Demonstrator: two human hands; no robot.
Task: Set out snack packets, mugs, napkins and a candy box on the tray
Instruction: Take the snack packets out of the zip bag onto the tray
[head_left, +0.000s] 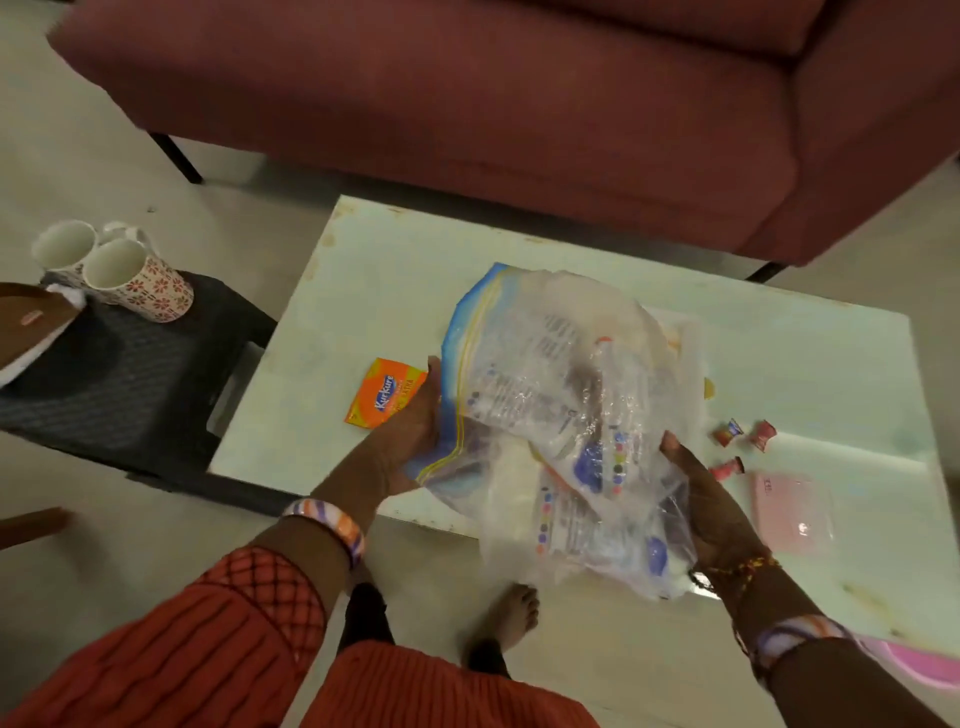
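Observation:
Both my hands hold a big clear zip bag (561, 395) over the white table (805, 364). My left hand (405, 447) grips its blue zip edge; my right hand (711, 509) grips the crumpled lower right side. Printed packets show faintly through the plastic. An orange Kurkure snack packet (384, 399) lies flat on the table just left of my left hand. Three small red candies (743, 441) are scattered to the right of the bag. A pink flat packet (789, 512) lies near the table's right front. Two flowered mugs (104, 270) stand on a dark stool (130, 384) at the left.
A maroon sofa (467, 93) runs behind the table. A brown-and-white object (31, 327) lies on the stool's left edge. Something pink (914, 670) peeks in at the lower right. My bare foot (509, 618) stands on the floor by the table's front edge.

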